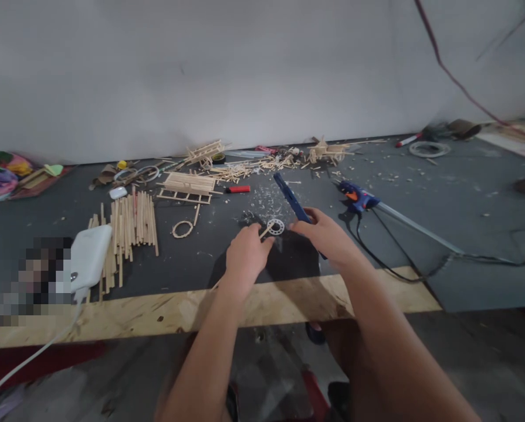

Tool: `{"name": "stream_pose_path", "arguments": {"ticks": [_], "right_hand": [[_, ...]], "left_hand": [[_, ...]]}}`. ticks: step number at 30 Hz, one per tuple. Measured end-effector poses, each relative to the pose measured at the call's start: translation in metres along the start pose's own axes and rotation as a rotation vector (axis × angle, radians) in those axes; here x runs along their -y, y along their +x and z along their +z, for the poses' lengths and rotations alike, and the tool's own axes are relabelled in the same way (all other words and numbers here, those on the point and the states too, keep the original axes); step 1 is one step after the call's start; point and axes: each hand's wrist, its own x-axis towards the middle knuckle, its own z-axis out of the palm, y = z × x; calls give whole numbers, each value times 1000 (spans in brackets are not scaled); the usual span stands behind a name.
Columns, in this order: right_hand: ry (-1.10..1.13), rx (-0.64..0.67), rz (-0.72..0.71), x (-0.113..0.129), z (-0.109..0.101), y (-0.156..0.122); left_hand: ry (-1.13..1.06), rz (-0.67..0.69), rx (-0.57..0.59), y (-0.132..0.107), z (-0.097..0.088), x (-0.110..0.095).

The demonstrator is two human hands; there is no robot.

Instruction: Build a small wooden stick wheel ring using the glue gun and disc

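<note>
My left hand (pixel 247 249) is closed on a thin wooden stick (pixel 266 230), whose tip reaches to a small white ring with holes around it (pixel 275 227). The lower end of the stick shows below the wrist. In my right hand (pixel 321 234) is a long blue utility knife (pixel 293 199), slanting up and to the left. The right fingertips sit just right of the ring; whether they touch it I cannot tell. White shavings lie on the dark tabletop beyond both hands.
To the left lie a bundle of wooden sticks (pixel 132 225), a white power bank (pixel 90 258), a stick frame (pixel 187 184) and a stick ring (pixel 183 229). A red lighter (pixel 238 189) lies ahead. A blue glue gun (pixel 356 196) with its cable stands right.
</note>
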Motion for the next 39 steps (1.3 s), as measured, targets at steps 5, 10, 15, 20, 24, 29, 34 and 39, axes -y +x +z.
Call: {"name": "stream_pose_path", "arguments": {"ticks": [5,10,15,20,24,29,34,39], "right_hand": [[96,-40,30,2,-14,-11],[128,-41,44,4,-22,-17],[163,-46,50,4,-28,-18],[178,-41,52,3,-33,-20],[128,-23,57,2,-36,-21],[86,-16,38,0,-37,-21],[122,7,44,1,-38,-24],[113,68,18,0,-33,-31]], "left_hand": [[85,-5,-18,32,15,-27],[97,19,8,46,25,-33],[117,24,-4,47,25,-29],[144,-10,-74,56,6,-12],[153,-68,-143,67,-20,14],[119,-142,-195,69,-43,40],[-7,-100,-179,45,-52,38],[-439,-18,30,2,-49,20]]}}
